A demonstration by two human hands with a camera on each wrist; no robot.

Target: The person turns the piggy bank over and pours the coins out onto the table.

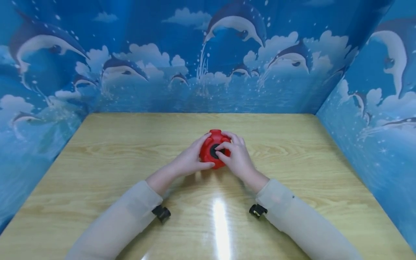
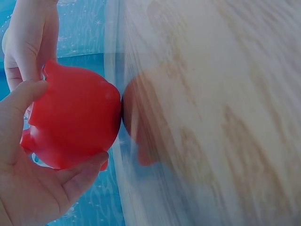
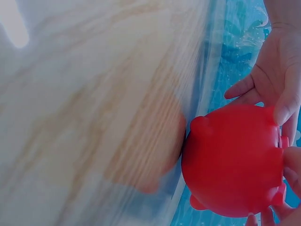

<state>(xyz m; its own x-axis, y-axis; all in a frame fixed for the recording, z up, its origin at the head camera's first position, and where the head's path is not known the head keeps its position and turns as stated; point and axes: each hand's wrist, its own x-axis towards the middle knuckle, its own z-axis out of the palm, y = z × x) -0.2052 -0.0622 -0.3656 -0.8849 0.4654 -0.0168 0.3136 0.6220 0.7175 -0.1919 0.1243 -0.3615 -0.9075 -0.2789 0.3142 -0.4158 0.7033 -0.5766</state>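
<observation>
A round red object with stubby knobs, looking like a piggy bank [image 1: 215, 135], rests on the table with a black round plug [image 1: 213, 151] facing up. My left hand [image 1: 191, 157] grips its left side, thumb at the near edge and fingers at the far side. From the right, my right hand [image 1: 240, 159] pinches at the black plug with thumb and index finger, while its other fingers lie against the far right of the body. In the right wrist view the red body [image 3: 230, 162] hides part of the fingers behind it.
The wood-grain table [image 1: 130, 144] is glossy and reflects a light strip near the front. Blue dolphin-print cloth [image 1: 156, 90] stands along the back and both sides. A small black camera [image 1: 161, 213] sits at each sleeve cuff.
</observation>
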